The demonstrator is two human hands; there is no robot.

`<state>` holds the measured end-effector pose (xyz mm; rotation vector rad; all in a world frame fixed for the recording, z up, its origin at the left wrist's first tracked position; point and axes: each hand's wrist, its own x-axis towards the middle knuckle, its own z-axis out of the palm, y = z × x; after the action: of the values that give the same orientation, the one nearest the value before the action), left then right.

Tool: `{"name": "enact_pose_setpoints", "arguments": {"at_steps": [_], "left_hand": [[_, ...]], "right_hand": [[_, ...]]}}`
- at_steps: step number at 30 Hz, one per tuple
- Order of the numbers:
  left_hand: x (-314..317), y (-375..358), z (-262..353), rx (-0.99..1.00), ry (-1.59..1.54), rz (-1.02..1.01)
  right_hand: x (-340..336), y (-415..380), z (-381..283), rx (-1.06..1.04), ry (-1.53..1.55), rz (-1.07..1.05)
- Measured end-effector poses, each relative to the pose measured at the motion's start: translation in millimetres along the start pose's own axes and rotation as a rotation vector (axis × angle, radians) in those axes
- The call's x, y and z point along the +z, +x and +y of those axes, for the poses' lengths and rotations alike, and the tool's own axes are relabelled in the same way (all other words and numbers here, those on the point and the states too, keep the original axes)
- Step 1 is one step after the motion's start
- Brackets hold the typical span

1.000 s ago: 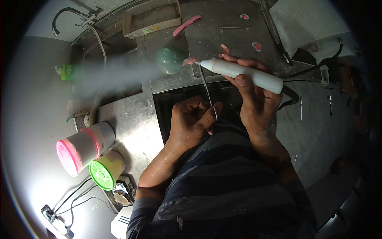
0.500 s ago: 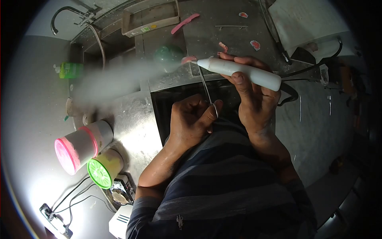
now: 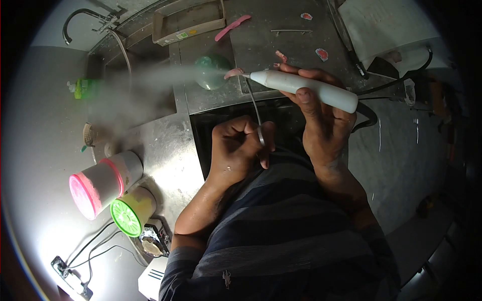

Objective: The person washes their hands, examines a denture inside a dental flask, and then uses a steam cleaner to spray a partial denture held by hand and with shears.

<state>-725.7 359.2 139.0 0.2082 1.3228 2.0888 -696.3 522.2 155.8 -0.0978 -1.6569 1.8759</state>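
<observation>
My right hand is wrapped round a white steam pen, its tapered nozzle pointing left. Steam streams leftward from the tip, past a small pink denture piece. That piece sits at the far end of long thin metal tweezers. Lower down, my left hand is closed on the tweezers, thumb pressed against them. Behind the piece, partly veiled by steam, stands a green rounded object. How the tweezers grip the piece is too small to tell.
Pink-and-white denture pieces and a pink-handled knife lie on the metal counter. At the back are a shallow tray and a faucet. Lidded tubs stand left. Black hoses run along the right.
My left hand has shifted slightly left and turned with the tweezers, tilting the denture piece. The steam now forms a narrower stream, and the green object shows more clearly.
</observation>
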Motion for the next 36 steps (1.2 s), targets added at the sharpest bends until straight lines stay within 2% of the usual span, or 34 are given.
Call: {"name": "enact_pose_setpoints", "arguments": {"at_steps": [1,3,5,7,11,15,18,23,25,29,31,36], "left_hand": [[-2.0,1.2,1.1,0.002,0.002,-0.001],[-6.2,2.7,3.7,0.033,-0.359,-0.124],[-13.5,2.2,2.2,0.056,-0.364,-0.142],[-19.0,5.2,3.6,0.054,-0.868,-0.302],[-15.4,5.6,13.8,0.093,-1.037,-0.375],[-11.3,-1.7,21.2,0.062,-1.214,-0.254],[-16.5,0.1,20.0,0.084,-1.266,-0.306],[-14.6,-0.9,23.2,0.058,-1.297,-0.239],[-15.2,-0.4,23.0,0.062,-1.297,-0.235],[-15.2,-0.6,23.0,0.068,-1.266,-0.232],[-15.4,-1.2,23.2,0.067,-1.252,-0.226],[-15.3,-1.9,23.1,0.050,-1.232,-0.224]], "right_hand": [[-0.7,1.1,-0.6,-0.017,-0.001,0.003],[0.4,1.1,-2.5,0.026,0.068,0.043],[1.0,0.8,-2.5,0.068,0.140,0.087],[1.8,0.5,-0.1,0.000,0.158,0.055],[5.8,-3.0,6.6,-0.008,0.093,0.045],[12.7,-4.9,15.9,-0.066,0.095,-0.015],[14.5,-5.1,18.0,-0.096,0.103,-0.034],[18.8,-4.2,22.2,-0.154,0.028,-0.065],[23.8,-4.0,22.5,-0.174,0.052,-0.004],[25.3,-4.1,22.2,-0.120,0.128,0.005],[22.2,-2.8,22.5,-0.165,-0.006,-0.066],[24.7,-1.4,22.8,-0.181,-0.034,-0.046]]}}
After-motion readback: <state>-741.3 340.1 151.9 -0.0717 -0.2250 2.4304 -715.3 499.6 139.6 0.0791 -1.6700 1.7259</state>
